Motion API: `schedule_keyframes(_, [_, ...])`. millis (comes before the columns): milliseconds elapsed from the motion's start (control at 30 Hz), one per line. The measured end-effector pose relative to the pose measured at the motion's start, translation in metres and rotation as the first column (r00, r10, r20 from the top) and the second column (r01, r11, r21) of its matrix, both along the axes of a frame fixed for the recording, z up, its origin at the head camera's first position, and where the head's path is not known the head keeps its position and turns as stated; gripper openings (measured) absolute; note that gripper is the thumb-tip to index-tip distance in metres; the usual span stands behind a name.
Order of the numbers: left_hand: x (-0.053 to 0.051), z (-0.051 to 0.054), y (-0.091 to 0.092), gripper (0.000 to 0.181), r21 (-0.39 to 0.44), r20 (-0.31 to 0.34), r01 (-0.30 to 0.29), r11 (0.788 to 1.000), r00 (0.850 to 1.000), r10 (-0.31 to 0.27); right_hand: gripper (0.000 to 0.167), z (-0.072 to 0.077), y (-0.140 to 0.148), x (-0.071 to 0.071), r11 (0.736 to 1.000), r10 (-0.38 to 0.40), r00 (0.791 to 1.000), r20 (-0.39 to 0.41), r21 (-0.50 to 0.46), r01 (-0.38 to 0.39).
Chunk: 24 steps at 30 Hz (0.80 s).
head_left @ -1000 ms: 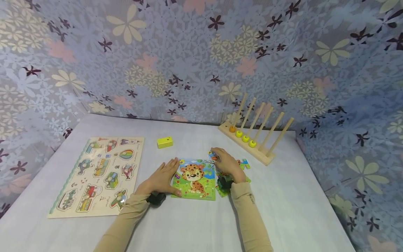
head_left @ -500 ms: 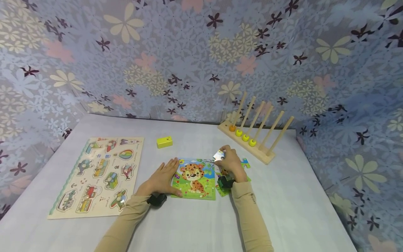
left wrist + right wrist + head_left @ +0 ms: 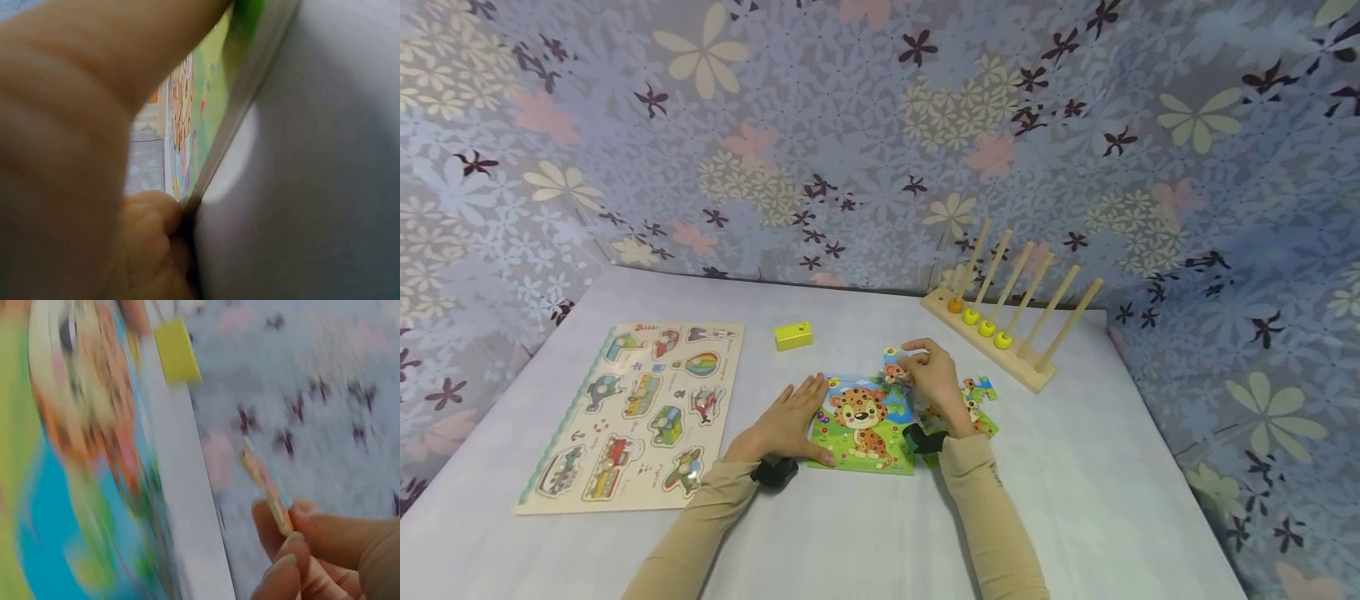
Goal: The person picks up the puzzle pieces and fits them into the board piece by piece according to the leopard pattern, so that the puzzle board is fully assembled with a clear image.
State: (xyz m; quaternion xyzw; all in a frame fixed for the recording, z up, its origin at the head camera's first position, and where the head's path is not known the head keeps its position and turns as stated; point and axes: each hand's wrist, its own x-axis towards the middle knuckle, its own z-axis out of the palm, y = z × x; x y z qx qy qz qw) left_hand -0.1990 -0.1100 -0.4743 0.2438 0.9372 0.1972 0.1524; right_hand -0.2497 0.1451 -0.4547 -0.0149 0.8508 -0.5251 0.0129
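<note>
A square leopard-cub picture board (image 3: 865, 429) lies flat on the white table. My left hand (image 3: 781, 425) rests along its left edge, fingers and thumb stretched out; in the left wrist view a thumb and fingertip touch the edge of the board (image 3: 212, 112). Just above the board's top right corner, my right hand (image 3: 936, 383) pinches a jigsaw piece (image 3: 892, 365) by its edge. The right wrist view has this piece (image 3: 272, 487) tilted between thumb and fingers. More jigsaw pieces (image 3: 981, 400) lie right of the board, partly hidden by the right hand and wrist.
A wooden peg puzzle board (image 3: 658, 417) with vehicle shapes lies at the left. A yellow block (image 3: 793, 336) sits behind the leopard board. At the back right stands a wooden rack (image 3: 1011, 354) with upright pegs and several beads. A flowered cloth (image 3: 850, 150) hangs behind the table.
My right hand has picked up a jigsaw piece from the right-hand pile, turned its picture side into view and carried it left towards the board. My left hand has stayed in place.
</note>
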Motion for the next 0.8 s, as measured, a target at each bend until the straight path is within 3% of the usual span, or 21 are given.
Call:
schedule_keyframes(67, [-0.001, 0.000, 0.000, 0.123, -0.002, -0.005, 0.003, 1.000, 1.000, -0.003, 0.024, 0.000, -0.014, 0.004, 0.998, 0.060, 0.998, 0.014, -0.012, -0.060])
schedule_keyframes(233, [-0.002, -0.002, 0.002, 0.123, -0.010, -0.013, 0.012, 1.000, 1.000, -0.012, 0.021, -0.009, -0.042, 0.010, 0.986, 0.152, 0.988, 0.017, 0.072, -0.153])
schedule_keyframes(400, [-0.001, -0.001, 0.003, 0.123, -0.001, 0.005, 0.010, 1.000, 1.000, -0.010, 0.019, -0.023, -0.054, 0.011, 0.975, 0.146, 0.989, 0.014, 0.168, -0.146])
schedule_keyframes(533, [-0.001, 0.000, 0.001, 0.122, -0.004, 0.006, 0.004, 1.000, 1.000, -0.004, 0.018, -0.025, -0.061, 0.010, 0.962, 0.143, 0.990, -0.014, 0.235, -0.136])
schedule_keyframes(667, [-0.002, 0.000, 0.000, 0.121, 0.000, -0.005, 0.001, 1.000, 1.000, -0.001, 0.019, -0.022, -0.067, 0.008, 0.936, 0.142, 0.986, -0.089, 0.335, -0.105])
schedule_keyframes(800, [-0.002, -0.001, -0.001, 0.121, 0.004, 0.002, -0.002, 1.000, 1.000, 0.002, 0.022, -0.019, -0.071, 0.009, 0.904, 0.129, 0.988, -0.081, 0.420, -0.084])
